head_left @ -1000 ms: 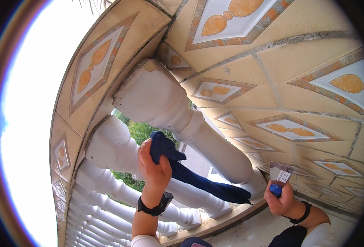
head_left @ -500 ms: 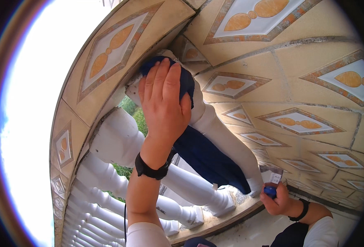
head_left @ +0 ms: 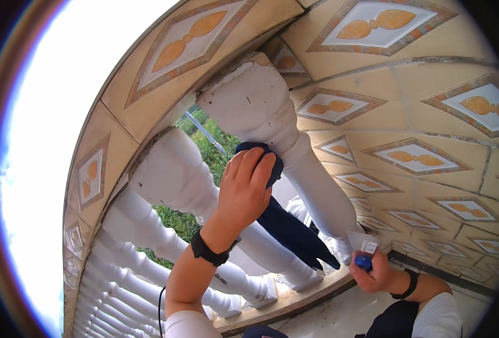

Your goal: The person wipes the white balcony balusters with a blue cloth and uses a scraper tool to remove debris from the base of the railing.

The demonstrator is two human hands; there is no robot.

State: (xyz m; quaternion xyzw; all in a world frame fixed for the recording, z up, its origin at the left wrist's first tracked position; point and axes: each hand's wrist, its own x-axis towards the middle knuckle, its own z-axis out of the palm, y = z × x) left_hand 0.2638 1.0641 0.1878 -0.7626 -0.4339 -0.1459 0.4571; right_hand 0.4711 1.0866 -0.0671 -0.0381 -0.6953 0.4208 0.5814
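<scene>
My left hand (head_left: pixel 244 191), with a black band on its wrist, is closed round a bunched dark blue cloth (head_left: pixel 275 169). It presses the cloth to the side of the nearest white baluster (head_left: pixel 255 101), just below its bulging top. The cloth's loose end hangs down between this baluster and the one to its left. At the lower right, my right hand (head_left: pixel 376 273) grips a scraper (head_left: pixel 364 262) by its blue handle. Its flat, shiny blade, with a white sticker, points up near the foot of the nearest baluster.
A row of white balusters (head_left: pixel 165 169) runs off to the lower left on a stone ledge (head_left: pixel 294 301). Above them curves a tiled handrail (head_left: pixel 114 115). A beige wall (head_left: pixel 407 101) with diamond-patterned tiles rises on the right. Green plants (head_left: pixel 215 138) show through the gaps.
My left hand has slid the cloth down from the top of the nearest baluster to its neck, uncovering the top. The view has shifted slightly. My right hand still holds the scraper.
</scene>
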